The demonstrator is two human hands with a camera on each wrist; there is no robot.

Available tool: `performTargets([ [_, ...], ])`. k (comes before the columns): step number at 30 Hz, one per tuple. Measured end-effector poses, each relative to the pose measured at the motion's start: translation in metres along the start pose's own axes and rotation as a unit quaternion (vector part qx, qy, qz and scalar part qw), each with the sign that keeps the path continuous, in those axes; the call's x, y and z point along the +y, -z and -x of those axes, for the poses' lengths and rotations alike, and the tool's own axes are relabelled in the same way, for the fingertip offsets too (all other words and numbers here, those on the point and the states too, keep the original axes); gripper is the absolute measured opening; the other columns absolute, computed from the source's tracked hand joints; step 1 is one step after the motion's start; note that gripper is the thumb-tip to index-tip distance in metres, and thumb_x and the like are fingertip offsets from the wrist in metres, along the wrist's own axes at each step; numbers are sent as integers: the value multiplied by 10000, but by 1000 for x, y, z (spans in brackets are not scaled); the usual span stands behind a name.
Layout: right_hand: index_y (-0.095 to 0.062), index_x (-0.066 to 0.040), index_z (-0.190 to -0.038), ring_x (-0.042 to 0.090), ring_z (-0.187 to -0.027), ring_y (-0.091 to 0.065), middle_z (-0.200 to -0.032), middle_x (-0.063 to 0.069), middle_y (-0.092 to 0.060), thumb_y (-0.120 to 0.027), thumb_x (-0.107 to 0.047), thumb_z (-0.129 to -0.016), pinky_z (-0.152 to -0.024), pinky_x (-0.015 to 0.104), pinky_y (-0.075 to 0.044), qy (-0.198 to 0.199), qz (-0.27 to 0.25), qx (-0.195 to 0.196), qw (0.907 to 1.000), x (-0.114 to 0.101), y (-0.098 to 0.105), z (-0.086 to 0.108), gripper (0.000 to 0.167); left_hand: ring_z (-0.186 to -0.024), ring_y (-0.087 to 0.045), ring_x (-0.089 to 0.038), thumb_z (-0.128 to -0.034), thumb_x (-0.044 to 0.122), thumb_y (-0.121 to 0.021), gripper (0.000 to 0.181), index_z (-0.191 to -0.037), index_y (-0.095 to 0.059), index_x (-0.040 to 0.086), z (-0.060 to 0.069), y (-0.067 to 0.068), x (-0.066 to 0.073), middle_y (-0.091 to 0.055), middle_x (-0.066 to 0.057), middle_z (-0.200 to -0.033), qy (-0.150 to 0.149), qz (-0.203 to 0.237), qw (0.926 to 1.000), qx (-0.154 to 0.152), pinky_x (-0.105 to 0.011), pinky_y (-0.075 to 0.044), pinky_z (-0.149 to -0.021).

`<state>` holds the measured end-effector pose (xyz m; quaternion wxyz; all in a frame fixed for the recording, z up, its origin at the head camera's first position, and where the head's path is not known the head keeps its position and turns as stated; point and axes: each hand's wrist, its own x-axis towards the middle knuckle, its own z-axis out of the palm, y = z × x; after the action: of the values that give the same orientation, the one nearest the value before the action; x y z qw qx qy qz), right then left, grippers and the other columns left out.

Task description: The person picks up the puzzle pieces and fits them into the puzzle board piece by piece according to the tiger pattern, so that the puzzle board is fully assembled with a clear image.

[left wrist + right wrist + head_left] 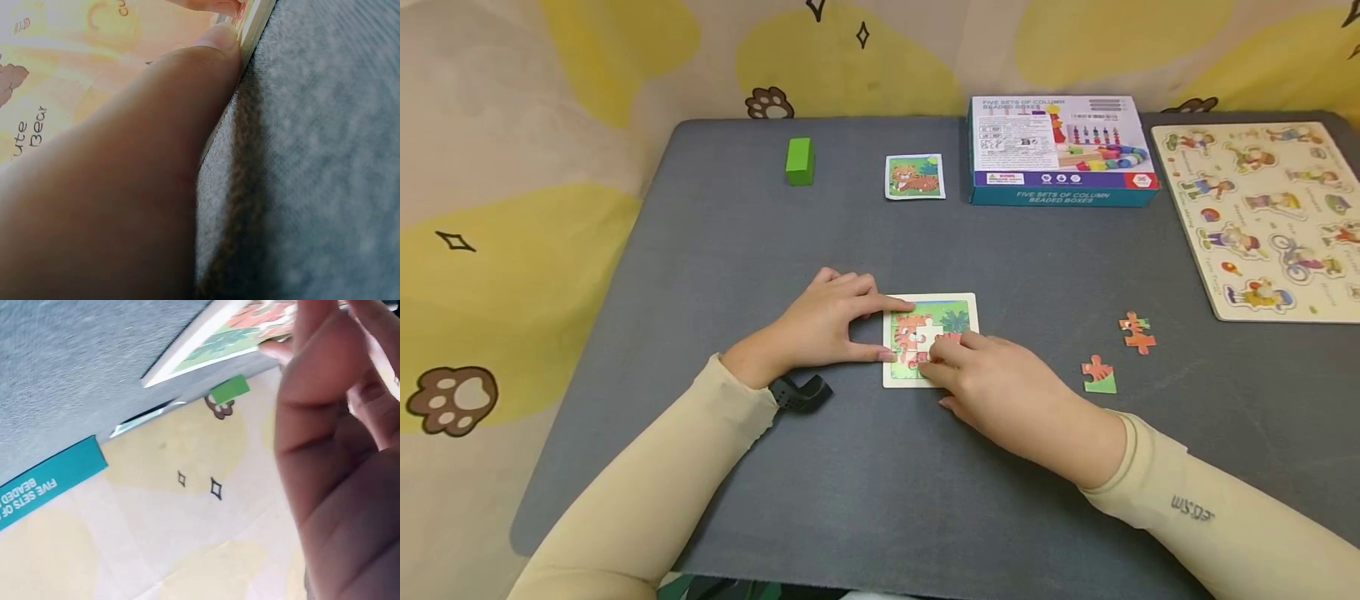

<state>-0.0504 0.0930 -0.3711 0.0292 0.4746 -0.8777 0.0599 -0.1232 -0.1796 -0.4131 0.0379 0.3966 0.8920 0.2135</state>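
A small square jigsaw puzzle (967,301) with a white border and an orange tiger picture lies flat on the grey table. Bare white backing shows at its centre. My left hand (823,321) rests on the puzzle's left side, index finger extended at the top and thumb lower down. In the left wrist view, the thumb (215,69) lies on the board's edge. Over the puzzle's lower middle, my right hand (1007,387) touches pieces with bent fingertips, its thumb apart from them. Whether a piece is under those fingertips is hidden.
Loose orange-and-green puzzle pieces (1099,377) lie right of my right hand. Behind the puzzle stand a green block (800,162), a tiger picture card (915,177) and a beaded-column toy box (1063,150). A wooden figure board (1262,221) occupies the far right.
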Motion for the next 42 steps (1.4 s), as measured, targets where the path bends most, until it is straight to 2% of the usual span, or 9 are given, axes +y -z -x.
performTargets([
  [7, -749, -139, -1256, 227, -1001, -637, -1161, 17, -652, -909, -264, -841, -864, 404, -564, -32, -421, -521, 9977, 9, 14, 4, 462, -800, -428, -96, -883, 528, -819, 621, -1436, -663, 292, 0, 1, 1, -484, 78, -899, -19, 9, 10000, -36, -409, -295, -871],
  [11, -764, -178, -1129, 199, -919, -637, -1043, -32, -670, -946, -297, -789, -781, 427, -561, -406, -500, -832, 9944, 28, 37, 16, 403, -803, -424, -98, -883, 539, -814, 627, -1442, -657, 301, -2, 1, 1, -478, 77, -896, -3, -8, 10000, -90, -404, -291, -867],
  [14, -750, -192, -989, 182, -819, -618, -924, -67, -656, -983, -295, -725, -695, 449, -548, -986, -441, -1342, 9851, 47, 47, 30, 367, -812, -422, -101, -884, 546, -810, 633, -1449, -651, 306, -4, 1, 1, -476, 75, -900, 18, 19, 9999, -137, -406, -287, -869],
  [17, -720, -190, -928, 165, -744, -608, -861, -79, -632, -1002, -280, -678, -631, 468, -534, -1569, -336, -1957, 9674, 63, 49, 45, 387, -814, -425, -103, -885, 544, -811, 635, -1450, -651, 302, -4, 1, 2, -482, 74, -906, -10, 65, 9999, -135, -410, -284, -868],
  [19, -701, -185, -906, 151, -695, -576, -810, -83, -588, -1009, -267, -658, -602, 467, -515, -1806, -285, -2177, 9587, 70, 48, 52, 404, -814, -426, -100, -884, 547, -810, 636, -1450, -650, 303, -3, 0, 1, -480, 80, -909, -27, 61, 9999, -119, -407, -285, -871],
  [27, -664, -191, -909, 164, -670, -548, -822, -57, -555, -1019, -285, -627, -571, 456, -483, -2152, -341, -2408, 9458, 82, 46, 65, 463, -843, -439, -81, -885, 567, -798, 643, -1458, -637, 323, 2, 0, -2, -490, 102, -936, 54, -3, 9999, -113, -396, -286, -875],
  [34, -628, -180, -907, 191, -662, -511, -832, -25, -516, -1009, -263, -654, -571, 404, -426, -2381, -704, -2467, 9367, 89, 43, 70, 464, -828, -435, -85, -886, 569, -796, 637, -1450, -645, 315, 4, 1, -3, -490, 100, -927, 18, -20, 10000, -57, -405, -289, -877],
  [38, -625, -151, -958, 182, -683, -502, -848, -24, -526, -994, -235, -687, -608, 394, -438, -2226, -898, -2525, 9374, 95, 38, 71, 466, -816, -424, -81, -885, 569, -797, 634, -1447, -648, 317, 2, 1, -3, -483, 105, -919, -9, -26, 10000, -52, -397, -283, -863],
  [42, -606, -168, -938, 147, -697, -476, -858, -34, -502, -973, -188, -723, -706, 443, -426, -1900, -1195, -2381, 9450, 93, 35, 71, 425, -805, -416, -82, -886, 563, -799, 627, -1443, -652, 315, 1, 1, -3, -472, 106, -908, -37, -16, 10000, -70, -392, -280, -852],
])
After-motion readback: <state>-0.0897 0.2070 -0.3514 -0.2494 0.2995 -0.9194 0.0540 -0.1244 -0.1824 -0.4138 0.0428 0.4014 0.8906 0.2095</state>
